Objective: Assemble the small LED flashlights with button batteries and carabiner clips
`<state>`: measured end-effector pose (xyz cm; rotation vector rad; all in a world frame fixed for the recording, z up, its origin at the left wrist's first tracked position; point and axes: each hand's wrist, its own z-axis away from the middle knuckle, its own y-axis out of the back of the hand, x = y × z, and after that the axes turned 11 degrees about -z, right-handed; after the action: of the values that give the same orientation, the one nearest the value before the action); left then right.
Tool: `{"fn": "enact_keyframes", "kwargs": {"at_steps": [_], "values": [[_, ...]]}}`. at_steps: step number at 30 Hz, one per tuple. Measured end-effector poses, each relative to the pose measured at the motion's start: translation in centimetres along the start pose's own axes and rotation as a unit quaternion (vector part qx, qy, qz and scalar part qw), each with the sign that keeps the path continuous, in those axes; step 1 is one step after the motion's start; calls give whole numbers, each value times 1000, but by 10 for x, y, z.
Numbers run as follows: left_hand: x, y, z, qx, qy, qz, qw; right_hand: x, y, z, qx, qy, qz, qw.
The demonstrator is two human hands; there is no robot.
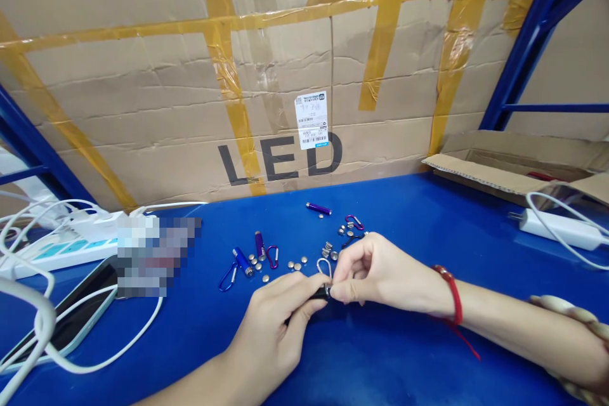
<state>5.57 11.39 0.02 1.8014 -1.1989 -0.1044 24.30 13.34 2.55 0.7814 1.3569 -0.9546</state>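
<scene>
My left hand (280,317) is closed around a black keychain flashlight (320,293), most of which is hidden by the fingers. At the flashlight's silvery end, the thumb and fingertips of my right hand (364,273) are pinched together; whether a small part sits between them is hidden. A silver carabiner (324,266) lies just beyond the fingertips. Past my hands are several button cells (297,266), a blue flashlight (242,262) with a blue carabiner (228,277), and a purple flashlight (259,245) beside a purple carabiner (272,257). Farther back lies another purple flashlight (318,208).
All this lies on a blue tabletop (380,355). At left are a phone (80,311), white cables (95,369) and a power strip (61,257). A white adapter (561,228) and an open cardboard box (504,174) stand right. A large taped carton (285,76) closes off the back.
</scene>
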Motion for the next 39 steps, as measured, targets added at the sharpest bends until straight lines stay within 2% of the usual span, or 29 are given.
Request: {"fn": "enact_keyframes", "kwargs": {"at_steps": [2,5,8,10,11,13,14,17,19,21,28,33,36,39], "values": [[0,0,-1,11,-16,-1,1000,1,-1,-1,-15,-45,-44,998],[-1,-1,-3,40,-18,-8,999,2,-3,-2,-9,-66,-84,994],[0,-2,-6,56,16,2,998,1,-4,-3,-4,-64,-91,994],[1,-2,-8,46,67,28,996,0,-3,-4,-10,-47,-60,997],[2,-1,-9,38,94,42,994,-1,-2,-4,-9,-23,-24,999],[2,0,-11,20,140,69,988,-2,1,-5,24,73,86,993],[2,0,-12,13,157,79,984,-3,3,-5,48,138,148,978],[1,2,-14,-4,192,94,977,-3,9,-5,86,316,281,902],[1,2,-14,-22,199,97,975,-2,13,-5,67,371,327,866],[2,2,-14,-44,192,104,975,-1,16,-5,52,392,354,847],[7,1,-13,-69,186,125,972,-1,15,-5,33,375,341,861],[5,0,-9,-83,175,120,974,0,13,-1,11,373,352,858],[3,-1,-7,-75,149,113,979,2,11,0,7,350,328,877],[1,-1,-5,-69,107,89,988,3,7,0,18,292,301,908]]}}
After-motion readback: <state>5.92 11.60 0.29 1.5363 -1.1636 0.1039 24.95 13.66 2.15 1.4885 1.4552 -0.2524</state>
